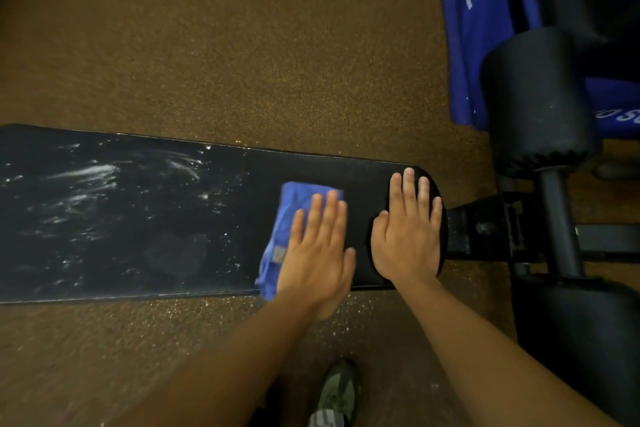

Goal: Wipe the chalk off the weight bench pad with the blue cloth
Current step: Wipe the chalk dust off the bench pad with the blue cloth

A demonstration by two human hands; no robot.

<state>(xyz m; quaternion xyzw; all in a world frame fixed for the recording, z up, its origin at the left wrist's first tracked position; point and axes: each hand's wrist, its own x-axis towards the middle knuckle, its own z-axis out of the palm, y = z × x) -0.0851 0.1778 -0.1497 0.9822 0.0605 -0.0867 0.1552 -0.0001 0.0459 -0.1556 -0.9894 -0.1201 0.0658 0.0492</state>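
Note:
The black weight bench pad (pixel 145 253) runs from the left edge to the middle right. White chalk smears (pixel 90 180) cover its left half; the right part looks dark and clean. A folded blue cloth (pixel 291 208) lies on the pad right of centre. My left hand (pixel 317 246) presses flat on the cloth, fingers straight and together. My right hand (pixel 408 229) rests flat on the pad's rounded right end, holding nothing.
Black foam rollers (pixel 533 97) and the bench's metal frame (pixel 485 229) stand to the right. A blue padded piece with white lettering (pixel 481 28) is at the top right. Speckled brown rubber floor (pixel 242 45) surrounds the bench. My shoe (pixel 336 395) is at the bottom.

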